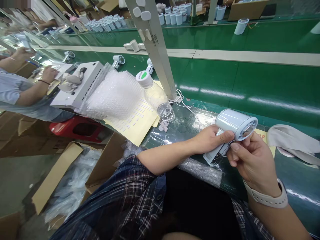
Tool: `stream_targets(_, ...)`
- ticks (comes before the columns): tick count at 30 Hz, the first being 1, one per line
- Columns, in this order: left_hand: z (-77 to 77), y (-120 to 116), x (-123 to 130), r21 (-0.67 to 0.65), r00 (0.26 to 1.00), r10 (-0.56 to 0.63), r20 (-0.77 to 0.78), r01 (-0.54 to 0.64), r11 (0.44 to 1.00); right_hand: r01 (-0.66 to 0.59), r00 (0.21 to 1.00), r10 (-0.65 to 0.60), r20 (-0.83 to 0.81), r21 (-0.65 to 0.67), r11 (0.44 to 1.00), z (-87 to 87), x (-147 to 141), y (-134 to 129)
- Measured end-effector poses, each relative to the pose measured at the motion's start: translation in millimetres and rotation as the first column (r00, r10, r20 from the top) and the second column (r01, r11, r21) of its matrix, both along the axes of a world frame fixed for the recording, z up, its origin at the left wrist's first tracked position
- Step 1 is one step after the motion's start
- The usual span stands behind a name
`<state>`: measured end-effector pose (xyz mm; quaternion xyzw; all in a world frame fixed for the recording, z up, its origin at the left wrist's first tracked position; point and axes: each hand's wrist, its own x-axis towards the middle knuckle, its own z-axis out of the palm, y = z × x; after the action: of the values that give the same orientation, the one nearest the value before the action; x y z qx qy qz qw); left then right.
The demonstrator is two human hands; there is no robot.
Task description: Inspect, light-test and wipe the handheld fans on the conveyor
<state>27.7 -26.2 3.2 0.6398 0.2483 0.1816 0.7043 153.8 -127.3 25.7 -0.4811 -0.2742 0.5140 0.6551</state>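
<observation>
A pale blue device with a round barrel and a handle is held over the near edge of the green bench. My left hand wraps round its handle, with the thumb just below the barrel. On the handle's open side, dark inner parts show. My right hand, with a watch on its wrist, has its fingers pinched at the joint of handle and barrel. Whatever lies between those fingertips is too small to make out. A grey cloth lies right of my right hand.
A water bottle, yellow label sheets and bubble wrap lie to the left. A metal post rises behind the bottle. A cardboard box stands below. Another person works at far left.
</observation>
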Motion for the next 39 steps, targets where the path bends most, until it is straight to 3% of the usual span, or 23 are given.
stream_targets(20,2.7,-0.6,0.4,-0.028,1.0,0.012,0.02,-0.011,1.0,-0.007,0.998,0.008,0.056,-0.012,1.0,1.1,-0.1,-0.5)
stream_targets(33,-6.9,-1.6,1.8,-0.016,0.999,-0.002,0.038,0.003,1.0,-0.033,0.999,0.032,0.031,0.04,0.999,-2.7,1.2,0.8)
stream_targets(39,-10.1,-1.7,0.9,-0.083,0.999,-0.013,0.047,0.017,0.996,-0.041,0.999,0.04,0.007,0.029,0.999,-6.1,2.7,-0.6)
